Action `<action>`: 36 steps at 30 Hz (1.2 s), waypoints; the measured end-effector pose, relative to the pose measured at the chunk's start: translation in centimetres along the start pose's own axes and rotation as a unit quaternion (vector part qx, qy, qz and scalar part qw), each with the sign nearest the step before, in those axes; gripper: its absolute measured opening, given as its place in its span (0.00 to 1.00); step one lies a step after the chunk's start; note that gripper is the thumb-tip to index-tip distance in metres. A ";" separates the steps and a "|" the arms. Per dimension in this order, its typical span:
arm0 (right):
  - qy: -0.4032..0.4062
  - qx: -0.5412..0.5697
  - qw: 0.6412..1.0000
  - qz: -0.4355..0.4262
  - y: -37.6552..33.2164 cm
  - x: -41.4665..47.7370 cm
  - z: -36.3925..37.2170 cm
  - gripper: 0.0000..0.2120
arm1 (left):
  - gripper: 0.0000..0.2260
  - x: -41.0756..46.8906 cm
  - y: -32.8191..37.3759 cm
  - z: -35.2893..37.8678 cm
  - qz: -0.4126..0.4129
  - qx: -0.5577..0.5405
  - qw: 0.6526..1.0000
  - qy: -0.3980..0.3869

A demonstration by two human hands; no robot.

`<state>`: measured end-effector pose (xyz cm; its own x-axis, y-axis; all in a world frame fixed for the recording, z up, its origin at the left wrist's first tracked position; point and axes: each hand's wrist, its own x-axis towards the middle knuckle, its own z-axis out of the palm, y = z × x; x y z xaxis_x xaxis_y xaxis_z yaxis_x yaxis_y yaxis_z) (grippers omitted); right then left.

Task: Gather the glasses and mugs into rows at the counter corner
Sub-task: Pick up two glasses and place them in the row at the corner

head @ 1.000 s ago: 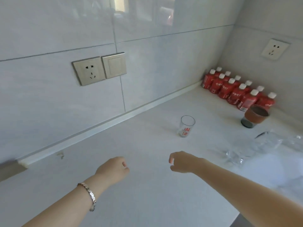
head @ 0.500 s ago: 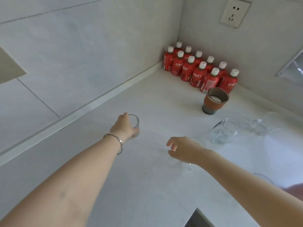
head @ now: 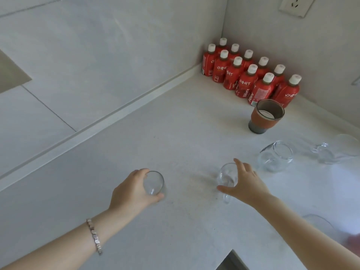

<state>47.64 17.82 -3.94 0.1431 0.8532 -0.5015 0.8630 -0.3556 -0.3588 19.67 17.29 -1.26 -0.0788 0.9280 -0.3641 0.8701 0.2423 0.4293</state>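
Left hand (head: pixel 134 190): wraps small glass (head: pixel 153 183) on counter (head: pixel 175 133), well short of corner. Right hand (head: pixel 244 185): spread over 2nd glass (head: pixel 227 177), touching; can't tell if gripping. Prob. light, stiff, slick, breakable. Best held round walls, not rims; set down w/o clinking.

The single head view looks forward and down from close above the counter (head: pixel 175 133), facing its walled corner.
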 end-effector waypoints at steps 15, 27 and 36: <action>-0.048 -0.013 0.977 -0.206 -15.1 -6.7 7.0 0.40 | 0.35 -9.3 -12.4 -5.2 -0.136 -0.093 0.980 0.108; -0.158 -0.062 0.918 -0.358 -35.6 -20.8 24.2 0.41 | 0.31 -24.8 -35.6 -12.2 -0.254 -0.123 0.939 0.197; -0.136 -0.060 0.929 -0.338 -51.0 -29.0 39.7 0.42 | 0.32 -34.3 -56.7 -19.0 -0.272 -0.114 0.929 0.222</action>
<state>-19.74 -3.91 -2.33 -0.5648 0.7328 -0.3795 0.7617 0.2860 -0.5814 -36.21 -22.95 2.59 -0.7139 0.6640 -0.2225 0.5212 0.7160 0.4645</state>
